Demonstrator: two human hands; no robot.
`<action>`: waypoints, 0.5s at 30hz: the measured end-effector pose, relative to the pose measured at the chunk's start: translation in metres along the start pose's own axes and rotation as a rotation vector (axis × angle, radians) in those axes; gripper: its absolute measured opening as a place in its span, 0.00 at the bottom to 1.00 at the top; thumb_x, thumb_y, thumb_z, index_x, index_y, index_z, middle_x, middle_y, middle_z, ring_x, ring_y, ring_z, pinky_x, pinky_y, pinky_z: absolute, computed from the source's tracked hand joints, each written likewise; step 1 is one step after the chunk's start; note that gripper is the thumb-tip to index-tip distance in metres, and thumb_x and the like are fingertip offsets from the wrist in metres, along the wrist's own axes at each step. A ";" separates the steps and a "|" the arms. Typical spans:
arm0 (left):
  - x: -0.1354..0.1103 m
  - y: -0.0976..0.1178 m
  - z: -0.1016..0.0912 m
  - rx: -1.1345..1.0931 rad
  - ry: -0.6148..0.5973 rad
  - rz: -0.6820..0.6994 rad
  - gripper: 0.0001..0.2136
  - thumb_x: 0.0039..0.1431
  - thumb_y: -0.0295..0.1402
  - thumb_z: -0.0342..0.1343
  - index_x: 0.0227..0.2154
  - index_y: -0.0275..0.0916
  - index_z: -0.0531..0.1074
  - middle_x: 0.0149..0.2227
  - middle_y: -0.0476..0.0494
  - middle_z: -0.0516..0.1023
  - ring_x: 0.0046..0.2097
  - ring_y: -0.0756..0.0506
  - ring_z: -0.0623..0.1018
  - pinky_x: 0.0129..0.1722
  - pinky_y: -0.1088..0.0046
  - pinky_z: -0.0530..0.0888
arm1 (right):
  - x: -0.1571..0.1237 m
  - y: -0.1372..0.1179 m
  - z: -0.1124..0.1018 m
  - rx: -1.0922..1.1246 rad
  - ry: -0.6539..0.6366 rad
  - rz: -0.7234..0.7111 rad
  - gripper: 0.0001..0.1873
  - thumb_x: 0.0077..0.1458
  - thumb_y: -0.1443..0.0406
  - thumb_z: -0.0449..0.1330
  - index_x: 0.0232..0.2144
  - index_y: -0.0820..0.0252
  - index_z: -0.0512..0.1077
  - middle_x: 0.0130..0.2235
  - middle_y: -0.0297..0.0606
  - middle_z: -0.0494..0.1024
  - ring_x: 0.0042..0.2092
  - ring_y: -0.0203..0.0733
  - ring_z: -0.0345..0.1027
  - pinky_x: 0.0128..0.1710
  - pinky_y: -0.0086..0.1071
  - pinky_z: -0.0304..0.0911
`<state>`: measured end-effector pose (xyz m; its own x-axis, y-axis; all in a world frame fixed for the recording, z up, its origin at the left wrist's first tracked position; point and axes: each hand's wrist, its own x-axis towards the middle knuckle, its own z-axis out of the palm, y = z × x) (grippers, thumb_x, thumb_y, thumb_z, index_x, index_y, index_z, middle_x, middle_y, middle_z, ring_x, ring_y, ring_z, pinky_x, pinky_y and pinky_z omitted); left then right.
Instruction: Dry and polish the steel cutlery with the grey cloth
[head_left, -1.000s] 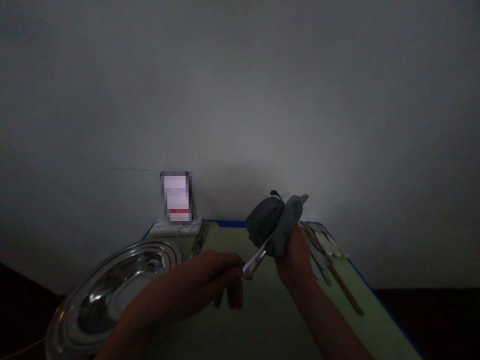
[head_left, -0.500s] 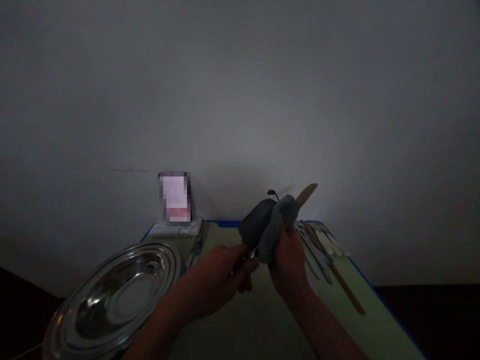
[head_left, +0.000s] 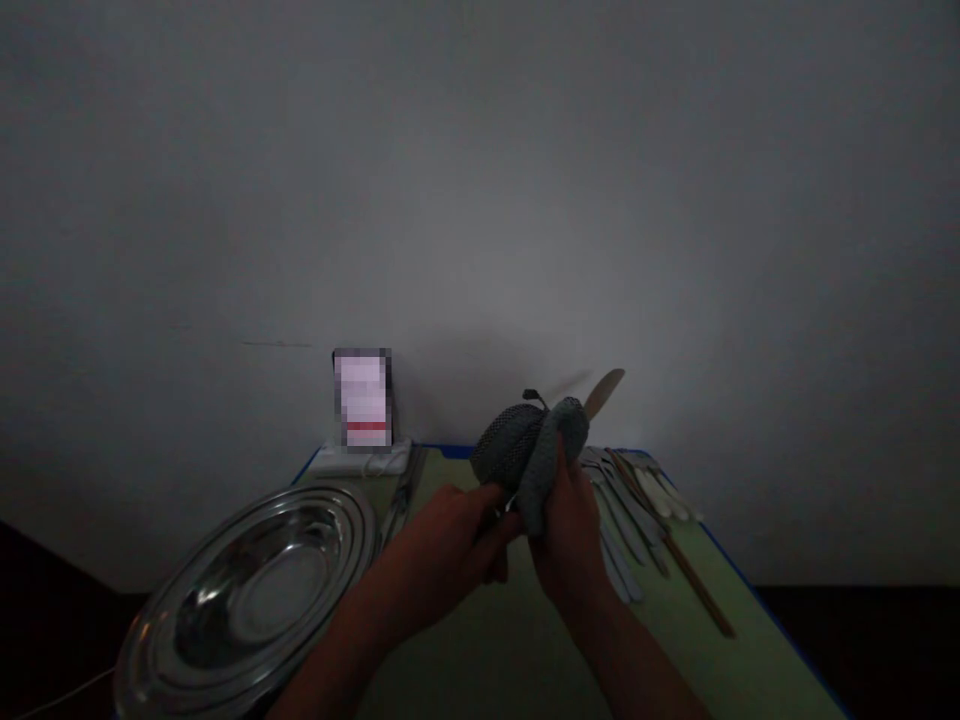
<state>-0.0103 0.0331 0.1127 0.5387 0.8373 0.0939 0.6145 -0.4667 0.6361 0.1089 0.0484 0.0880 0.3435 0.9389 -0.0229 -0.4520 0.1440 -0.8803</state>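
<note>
My right hand (head_left: 568, 530) is closed around a grey cloth (head_left: 536, 480) with a finely patterned face. The cloth is folded about a table knife (head_left: 606, 393), whose rounded blade sticks out at the upper right. My left hand (head_left: 472, 530) pinches the knife's near end, where only a small bright bit of metal shows between the fingers. A dark loop or tag (head_left: 534, 396) stands up from the cloth. The middle of the knife is hidden by the cloth and my right hand.
Nested shiny metal basins (head_left: 262, 590) fill the left side. Behind them a phone (head_left: 364, 398) with a blurred screen leans upright near a white object (head_left: 360, 461). At right lie metal cutlery (head_left: 634, 525), chopsticks (head_left: 701, 585) and white-handled pieces (head_left: 660, 492). A wall rises behind the table.
The cloth and knife have shifted slightly left and down in view, still held by both hands. The camera view has turned a little; basins and phone appear further right.
</note>
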 end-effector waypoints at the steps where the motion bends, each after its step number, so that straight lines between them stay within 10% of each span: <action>1: 0.000 0.000 -0.001 -0.003 0.012 -0.008 0.12 0.61 0.34 0.43 0.24 0.39 0.64 0.20 0.53 0.74 0.23 0.52 0.75 0.26 0.80 0.66 | 0.002 -0.002 0.003 0.014 -0.003 0.000 0.20 0.49 0.50 0.55 0.37 0.58 0.71 0.38 0.38 0.77 0.40 0.41 0.71 0.37 0.33 0.66; 8: -0.003 0.004 -0.012 0.044 0.072 -0.028 0.15 0.63 0.39 0.42 0.25 0.39 0.65 0.21 0.52 0.74 0.24 0.52 0.74 0.26 0.78 0.65 | 0.017 -0.006 0.020 0.154 -0.066 -0.009 0.23 0.46 0.51 0.58 0.39 0.60 0.71 0.38 0.38 0.78 0.39 0.40 0.72 0.36 0.31 0.66; 15: -0.024 0.000 -0.038 0.004 -0.280 -0.108 0.15 0.62 0.38 0.42 0.25 0.38 0.67 0.22 0.50 0.76 0.25 0.52 0.75 0.25 0.80 0.66 | 0.034 -0.003 0.007 0.236 -0.035 0.005 0.23 0.48 0.49 0.55 0.38 0.59 0.72 0.39 0.39 0.78 0.41 0.40 0.72 0.36 0.33 0.67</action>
<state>-0.0451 0.0232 0.1393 0.6073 0.7715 -0.1895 0.6790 -0.3803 0.6279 0.1159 0.0818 0.0932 0.3138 0.9495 -0.0073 -0.6351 0.2042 -0.7449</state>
